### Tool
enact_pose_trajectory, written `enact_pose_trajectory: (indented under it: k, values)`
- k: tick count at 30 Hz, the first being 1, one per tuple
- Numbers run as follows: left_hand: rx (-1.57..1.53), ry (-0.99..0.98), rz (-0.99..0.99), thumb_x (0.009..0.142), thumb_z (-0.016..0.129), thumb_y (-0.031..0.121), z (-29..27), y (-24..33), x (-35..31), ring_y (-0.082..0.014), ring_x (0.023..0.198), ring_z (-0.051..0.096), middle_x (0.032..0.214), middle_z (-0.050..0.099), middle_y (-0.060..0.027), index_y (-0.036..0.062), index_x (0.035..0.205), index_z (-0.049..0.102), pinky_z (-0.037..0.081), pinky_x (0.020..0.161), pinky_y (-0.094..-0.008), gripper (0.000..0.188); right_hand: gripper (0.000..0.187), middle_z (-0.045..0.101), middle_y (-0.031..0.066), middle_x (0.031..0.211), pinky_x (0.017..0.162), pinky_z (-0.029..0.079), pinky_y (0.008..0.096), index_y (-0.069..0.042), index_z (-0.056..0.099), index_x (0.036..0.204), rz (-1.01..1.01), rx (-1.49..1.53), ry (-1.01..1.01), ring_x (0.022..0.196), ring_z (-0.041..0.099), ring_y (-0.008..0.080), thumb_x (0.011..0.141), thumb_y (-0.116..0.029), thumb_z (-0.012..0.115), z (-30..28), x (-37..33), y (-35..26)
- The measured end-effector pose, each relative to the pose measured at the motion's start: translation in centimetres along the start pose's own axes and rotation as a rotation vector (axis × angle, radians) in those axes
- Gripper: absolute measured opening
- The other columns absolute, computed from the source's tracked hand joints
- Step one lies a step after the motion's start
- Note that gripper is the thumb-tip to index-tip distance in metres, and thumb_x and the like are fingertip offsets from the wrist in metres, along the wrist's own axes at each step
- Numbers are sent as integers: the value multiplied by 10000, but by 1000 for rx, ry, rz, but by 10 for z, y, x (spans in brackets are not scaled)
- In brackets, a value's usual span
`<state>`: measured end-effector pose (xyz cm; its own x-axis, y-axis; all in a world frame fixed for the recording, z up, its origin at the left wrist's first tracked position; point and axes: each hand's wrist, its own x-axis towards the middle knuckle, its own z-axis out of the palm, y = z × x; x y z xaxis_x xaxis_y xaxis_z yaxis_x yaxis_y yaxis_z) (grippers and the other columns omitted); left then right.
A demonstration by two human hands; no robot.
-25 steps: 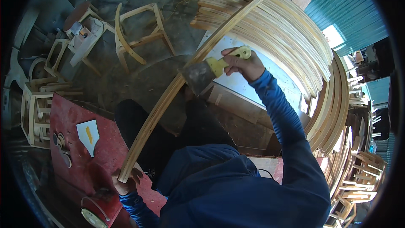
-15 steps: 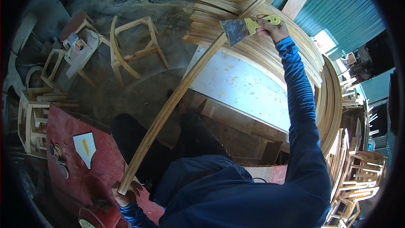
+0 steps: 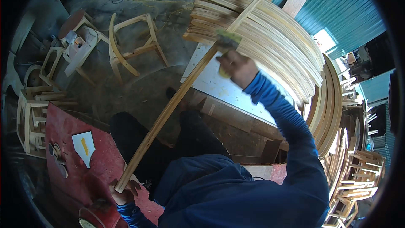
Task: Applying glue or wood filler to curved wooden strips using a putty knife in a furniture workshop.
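Note:
A long, slightly curved wooden strip [image 3: 171,109] slants from the lower left up to the far stack. My left hand [image 3: 125,197] is closed around its near end, low in the view. My right hand [image 3: 241,68] grips a putty knife [image 3: 228,40] by its yellow handle. The wide blade lies at the strip, roughly two thirds of the way up; motion blurs it, so I cannot tell how firmly it touches. The strip's far end lies over a stack of curved wooden strips [image 3: 270,42].
The stack rests on a white board [image 3: 221,88]. At lower left, a red tabletop [image 3: 107,154] carries a white plate with a yellow smear [image 3: 84,148], some round lids [image 3: 58,160] and a red bucket [image 3: 101,212]. An unfinished chair frame [image 3: 134,48] stands on the floor beyond.
My right hand has swung down and left with the putty knife, from beside the stack to the near side of the strip. My left hand and the strip have barely moved.

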<state>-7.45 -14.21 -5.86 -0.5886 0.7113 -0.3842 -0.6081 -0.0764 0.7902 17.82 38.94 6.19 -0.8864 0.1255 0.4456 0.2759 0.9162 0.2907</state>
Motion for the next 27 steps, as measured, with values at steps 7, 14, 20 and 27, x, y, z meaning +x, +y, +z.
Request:
enact_pose_trajectory:
  k: [7, 14, 20, 27]
  values:
    - [-23, 63, -85, 949, 263, 501, 4, -1, 1, -316, 376, 499, 460, 525, -166, -12, 720, 614, 501, 501, -436, 662, 291, 672, 125, 961, 767, 566, 341, -38, 706, 1079, 200, 732, 144, 835, 670, 280, 790, -10, 679, -62, 19, -62]
    - [-39, 12, -70, 943, 296, 478, 4, 7, 1, -320, 383, 518, 488, 537, -142, 1, 688, 611, 501, 517, -452, 625, 180, 629, 136, 891, 726, 518, 327, -18, 664, 1101, 533, 263, 496, 799, 648, 258, 926, -38, 626, -20, -22, 105]
    - [-19, 32, -97, 941, 313, 473, 7, 8, 3, -316, 381, 517, 478, 530, -135, 4, 672, 606, 501, 514, -446, 615, 284, 653, 153, 1004, 755, 545, 346, -39, 668, 1052, 391, 561, 282, 898, 670, 321, 795, 77, 707, -22, -37, -59]
    - [-111, 46, -120, 929, 326, 442, 5, 14, 14, -336, 385, 526, 511, 561, -159, -19, 700, 623, 510, 523, -448, 595, 225, 694, 143, 992, 774, 550, 326, 7, 679, 1068, 679, 1319, 80, 887, 694, 231, 846, 28, 707, -53, -54, -123]
